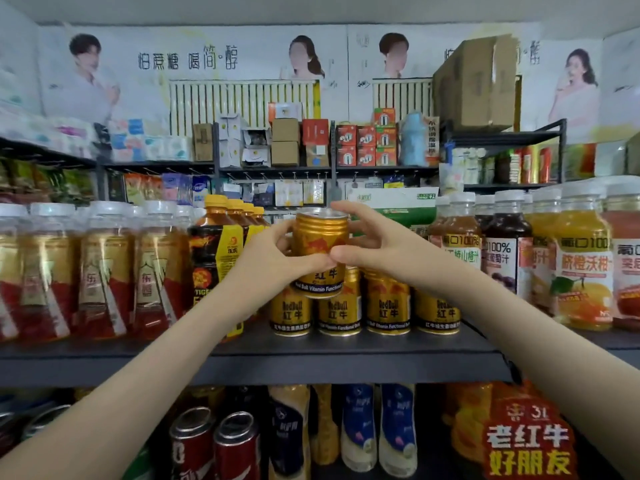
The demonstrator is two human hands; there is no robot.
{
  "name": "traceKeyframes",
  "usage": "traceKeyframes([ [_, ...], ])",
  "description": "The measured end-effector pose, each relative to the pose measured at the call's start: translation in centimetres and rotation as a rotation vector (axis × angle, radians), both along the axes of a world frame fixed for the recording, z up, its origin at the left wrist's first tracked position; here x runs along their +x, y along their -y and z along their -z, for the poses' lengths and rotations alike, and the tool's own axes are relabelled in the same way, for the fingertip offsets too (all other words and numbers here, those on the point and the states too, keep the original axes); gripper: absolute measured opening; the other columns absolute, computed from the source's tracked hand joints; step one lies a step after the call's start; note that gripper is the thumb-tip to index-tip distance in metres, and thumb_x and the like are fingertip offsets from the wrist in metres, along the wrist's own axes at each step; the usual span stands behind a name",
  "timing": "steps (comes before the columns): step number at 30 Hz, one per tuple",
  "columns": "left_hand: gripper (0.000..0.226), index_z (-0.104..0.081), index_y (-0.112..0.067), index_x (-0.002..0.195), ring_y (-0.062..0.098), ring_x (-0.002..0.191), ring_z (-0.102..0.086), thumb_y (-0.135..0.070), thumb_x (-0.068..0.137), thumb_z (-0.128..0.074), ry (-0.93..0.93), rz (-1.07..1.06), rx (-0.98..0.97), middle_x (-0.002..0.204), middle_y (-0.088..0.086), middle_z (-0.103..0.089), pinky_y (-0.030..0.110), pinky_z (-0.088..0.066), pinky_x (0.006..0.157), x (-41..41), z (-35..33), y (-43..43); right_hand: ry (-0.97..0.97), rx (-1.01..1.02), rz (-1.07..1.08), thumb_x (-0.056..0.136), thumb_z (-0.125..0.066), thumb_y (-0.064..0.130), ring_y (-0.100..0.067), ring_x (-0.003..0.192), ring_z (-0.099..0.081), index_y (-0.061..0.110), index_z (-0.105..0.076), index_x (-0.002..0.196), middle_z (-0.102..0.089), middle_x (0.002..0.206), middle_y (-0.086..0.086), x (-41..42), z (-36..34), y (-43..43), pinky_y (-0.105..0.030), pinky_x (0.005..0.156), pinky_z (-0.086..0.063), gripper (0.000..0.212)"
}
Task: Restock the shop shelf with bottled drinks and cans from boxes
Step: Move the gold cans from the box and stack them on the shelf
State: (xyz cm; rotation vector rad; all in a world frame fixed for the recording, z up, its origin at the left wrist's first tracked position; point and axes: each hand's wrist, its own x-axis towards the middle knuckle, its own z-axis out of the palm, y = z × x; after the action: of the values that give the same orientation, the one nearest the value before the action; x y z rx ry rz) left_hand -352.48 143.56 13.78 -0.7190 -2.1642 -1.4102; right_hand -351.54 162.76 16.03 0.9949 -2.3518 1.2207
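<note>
Clasping a gold can (320, 249) from both sides, the left hand (273, 252) and the right hand (375, 244) are curling their fingers round it, thumbs meeting on its front. It is hanging upright just above the row of gold cans (341, 315) standing on the dark shelf (311, 362); contact with that row cannot be told. Yellow-capped amber bottles (211, 258) are crowding the left of the gap, and white-capped juice bottles (509, 252) are flanking its right. Red cans (214, 445) are standing below.
</note>
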Motion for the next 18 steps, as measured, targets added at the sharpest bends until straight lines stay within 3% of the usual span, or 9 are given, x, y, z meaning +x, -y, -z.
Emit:
traceKeyframes([
  [3,0.056,-0.057,-0.039,0.115,0.001,0.099,-0.064,-0.042,0.066,-0.082,-0.076,-0.033,-0.065,0.104,-0.015,-0.069,0.024,-0.051,0.085,-0.2,-1.5,1.6,0.064,-0.121,-0.105,0.073,-0.073,0.027,-0.015,0.105,-0.066,0.032,-0.046,0.134,-0.06,0.123,0.0,-1.3,-1.5,1.9,-0.035,0.088,-0.056,0.067],
  [7,0.069,-0.04,-0.038,0.133,-0.008,0.099,-0.052,-0.048,0.073,-0.073,-0.208,-0.154,-0.296,0.108,-0.031,-0.05,0.007,-0.041,0.077,0.0,-3.4,3.3,0.192,-0.259,-0.265,0.073,-0.069,0.014,-0.025,0.108,-0.065,0.019,-0.055,0.127,-0.065,0.121,-0.011,-3.0,-3.1,3.3,-0.042,0.089,-0.055,0.056],
  [9,0.073,-0.036,-0.03,0.142,-0.004,0.112,-0.042,-0.052,0.079,-0.067,-0.402,-0.32,-0.398,0.122,-0.022,-0.047,0.016,-0.037,0.091,0.0,-3.7,4.5,0.224,-0.302,-0.28,0.076,-0.067,0.013,-0.027,0.108,-0.065,0.013,-0.057,0.124,-0.065,0.119,-0.014,-4.1,-3.9,3.7,-0.044,0.09,-0.055,0.05],
  [12,0.056,-0.051,-0.013,0.132,0.016,0.126,-0.041,-0.046,0.087,-0.054,-0.877,-0.556,-0.528,0.132,0.004,-0.053,0.03,-0.027,0.11,-1.3,-3.2,7.4,0.236,-0.335,-0.168,0.082,-0.066,0.01,-0.027,0.108,-0.064,0.011,-0.057,0.118,-0.065,0.116,-0.011,-6.7,-4.9,4.1,-0.043,0.087,-0.055,0.037],
  [14,0.051,-0.057,-0.006,0.126,0.025,0.125,-0.045,-0.039,0.086,-0.054,-0.991,-0.574,-0.642,0.129,0.012,-0.055,0.035,-0.025,0.113,-2.9,-2.1,9.4,0.238,-0.309,-0.046,0.087,-0.063,0.006,-0.027,0.108,-0.063,0.011,-0.054,0.118,-0.064,0.115,-0.011,-8.8,-5.1,4.6,-0.042,0.085,-0.055,0.033],
  [18,0.049,-0.055,-0.01,0.126,0.029,0.13,-0.042,-0.038,0.086,-0.056,-1.098,-0.497,-0.899,0.136,0.013,-0.05,0.043,-0.024,0.115,-5.6,0.1,11.8,0.277,-0.191,0.147,0.089,-0.061,0.006,-0.027,0.106,-0.06,0.013,-0.05,0.118,-0.062,0.107,-0.007,-13.0,-4.6,6.4,-0.044,0.089,-0.053,0.032],
])
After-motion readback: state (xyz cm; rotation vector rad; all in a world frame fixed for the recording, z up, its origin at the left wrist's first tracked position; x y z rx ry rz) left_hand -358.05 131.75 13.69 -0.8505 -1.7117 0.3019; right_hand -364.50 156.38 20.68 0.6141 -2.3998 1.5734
